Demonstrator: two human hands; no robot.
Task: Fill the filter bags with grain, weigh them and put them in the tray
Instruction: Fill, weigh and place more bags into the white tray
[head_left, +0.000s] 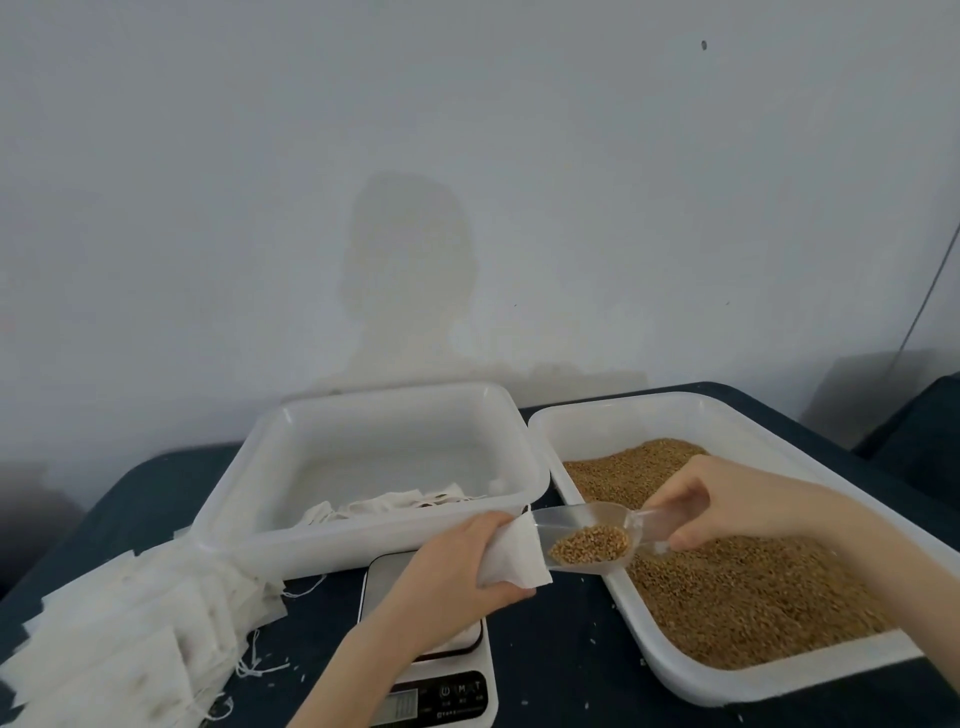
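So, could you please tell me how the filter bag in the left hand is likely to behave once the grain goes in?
The filter bag looks thin and creased where the left hand grips it, so it is probably floppy and will sag. The grain in the scoop is loose, so it may spill if the bag's mouth tips.

Two bare arms come up from the bottom of the frame. The left hand (457, 564) is near the lower middle and the right hand (698, 506) is at the middle right. Both forearms are bare, with no sleeves showing. There are no rings, watches, gloves or bands on them. The nails look short and plain.
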